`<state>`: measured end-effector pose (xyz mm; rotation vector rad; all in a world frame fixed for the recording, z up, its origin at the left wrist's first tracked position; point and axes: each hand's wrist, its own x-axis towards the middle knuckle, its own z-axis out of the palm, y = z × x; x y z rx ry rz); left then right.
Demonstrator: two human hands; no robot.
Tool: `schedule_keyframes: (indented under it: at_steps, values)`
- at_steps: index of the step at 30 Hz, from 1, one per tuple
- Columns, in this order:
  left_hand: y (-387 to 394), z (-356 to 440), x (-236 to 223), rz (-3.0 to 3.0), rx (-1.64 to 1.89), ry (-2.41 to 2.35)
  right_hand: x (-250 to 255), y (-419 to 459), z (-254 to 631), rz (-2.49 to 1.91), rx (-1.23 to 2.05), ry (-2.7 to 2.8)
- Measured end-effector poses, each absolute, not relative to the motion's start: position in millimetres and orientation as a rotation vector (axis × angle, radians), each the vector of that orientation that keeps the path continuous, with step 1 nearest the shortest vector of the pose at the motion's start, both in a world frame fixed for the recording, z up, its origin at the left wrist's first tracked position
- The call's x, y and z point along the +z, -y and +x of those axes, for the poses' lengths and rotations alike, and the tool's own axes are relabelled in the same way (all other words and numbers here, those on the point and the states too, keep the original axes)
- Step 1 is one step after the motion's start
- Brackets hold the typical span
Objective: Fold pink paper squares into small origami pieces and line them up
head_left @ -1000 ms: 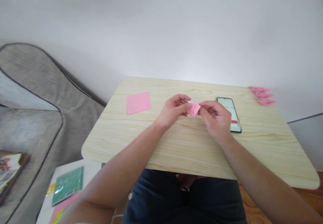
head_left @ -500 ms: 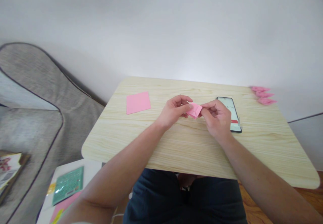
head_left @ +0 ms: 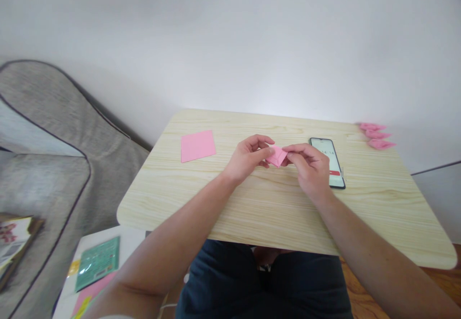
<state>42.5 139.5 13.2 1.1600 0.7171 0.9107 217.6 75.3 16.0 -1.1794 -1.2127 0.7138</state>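
A small folded piece of pink paper [head_left: 278, 157] is held a little above the middle of the table, crease lines showing on its upper face. My left hand [head_left: 251, 155] pinches its left corner, thumb on top and fingers beneath. On the other side, my right hand [head_left: 310, 165] pinches the right corner between thumb and forefinger. Flat on the table to the left lies pink square paper [head_left: 198, 146]. Three folded pink paper pieces [head_left: 381, 144] sit in a row by the far right edge.
A phone [head_left: 329, 158] with a lit screen lies beside my right hand on the wooden table [head_left: 288, 213]. Past the table's left edge stand a grey sofa [head_left: 101, 180] and a low white surface bearing a green packet [head_left: 99, 263]. A wall [head_left: 252, 45] rises behind.
My right thumb and fingers have shifted slightly on the folded paper's right corner. My left hand keeps its hold, and the other things stay in place.
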Motion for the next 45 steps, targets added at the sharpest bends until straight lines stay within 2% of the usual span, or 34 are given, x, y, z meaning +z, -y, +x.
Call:
schedule_keyframes:
  at_steps: [7, 15, 23, 33, 45]
  values:
    - [-139.7, 42.6, 13.4, 1.148, 0.919, -0.697, 19.3, -76.8, 215.7, -1.183, 0.763, 1.175]
    - [-142.5, 43.6, 9.2, 1.163, 1.029, -0.561, 5.3, -86.4, 226.5, -1.107, 1.053, 1.063]
    - [-140.5, 43.4, 12.7, 1.215, 1.078, -0.581, 12.4, -81.3, 224.0, -1.164, 0.997, 1.104]
    - [-142.6, 42.6, 9.4, 1.209, 1.171, -0.583, 13.2, -81.8, 225.0, -1.186, 1.111, 1.147]
    - [-144.5, 41.3, 7.1, 1.211, 1.173, -0.575, 15.3, -76.6, 223.1, -1.241, 0.977, 1.333]
